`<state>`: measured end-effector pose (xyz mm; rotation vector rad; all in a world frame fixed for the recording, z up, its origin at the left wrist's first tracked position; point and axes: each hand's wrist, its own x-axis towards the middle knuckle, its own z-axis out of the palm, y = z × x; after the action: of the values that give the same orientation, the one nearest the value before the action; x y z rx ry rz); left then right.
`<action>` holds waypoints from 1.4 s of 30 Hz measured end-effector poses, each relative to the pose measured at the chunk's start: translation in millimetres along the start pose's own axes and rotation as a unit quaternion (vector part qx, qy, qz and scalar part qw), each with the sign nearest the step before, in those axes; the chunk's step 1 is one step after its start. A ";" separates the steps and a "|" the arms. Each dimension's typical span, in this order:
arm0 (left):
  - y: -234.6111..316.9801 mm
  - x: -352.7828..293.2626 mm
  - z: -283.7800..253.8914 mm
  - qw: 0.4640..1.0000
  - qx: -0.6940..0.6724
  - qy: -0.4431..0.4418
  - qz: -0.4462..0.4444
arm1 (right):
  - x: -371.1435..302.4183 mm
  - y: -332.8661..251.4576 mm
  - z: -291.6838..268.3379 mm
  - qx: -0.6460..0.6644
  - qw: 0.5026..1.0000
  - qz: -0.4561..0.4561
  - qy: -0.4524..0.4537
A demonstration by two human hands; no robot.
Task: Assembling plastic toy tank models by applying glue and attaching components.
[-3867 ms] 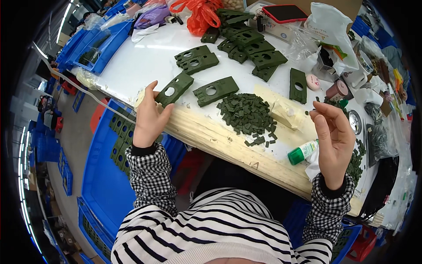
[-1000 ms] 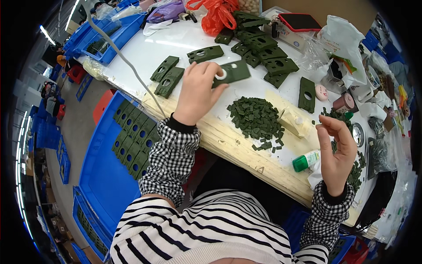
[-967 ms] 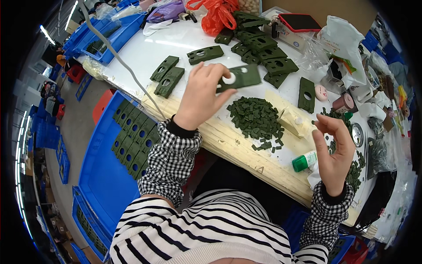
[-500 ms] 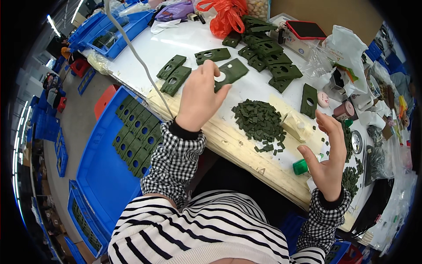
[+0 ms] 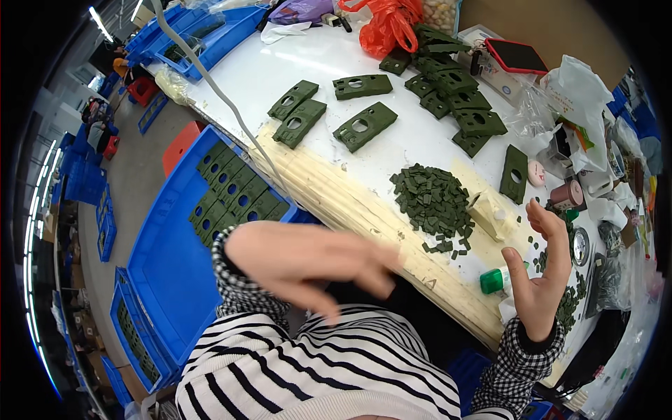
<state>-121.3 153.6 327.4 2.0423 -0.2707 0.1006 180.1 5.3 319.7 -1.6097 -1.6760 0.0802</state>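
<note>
My left hand is off the table, in front of its near edge, blurred by motion. Its fingers reach to the right with the thumb apart, and no thing shows in it. My right hand stands open over the right side, thumb and fingers spread, next to a small green-capped bottle. On the white table lies a dark green plastic part with a round hole. Beside it are similar parts. A heap of small green pieces lies between my hands, at the middle of the table.
To my left, a blue bin holds rows of green parts. A stack of parts lies at the back, near a red bag and a red-edged phone. A grey cable hangs across the left. A yellowish block adjoins the heap.
My left hand has left the holed green part, which stays on the table, and has come back toward my body. My right hand stays spread, nearly in place. The view has shifted slightly.
</note>
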 end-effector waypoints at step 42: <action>1.4 -5.7 10.6 0.707 0.285 0.635 0.127 | -37.1 54.6 -92.3 -0.056 0.985 0.162 -0.020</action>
<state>-127.7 144.5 322.5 1.9874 0.4229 1.8767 272.3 -59.1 334.9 -1.9673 -1.4548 0.1866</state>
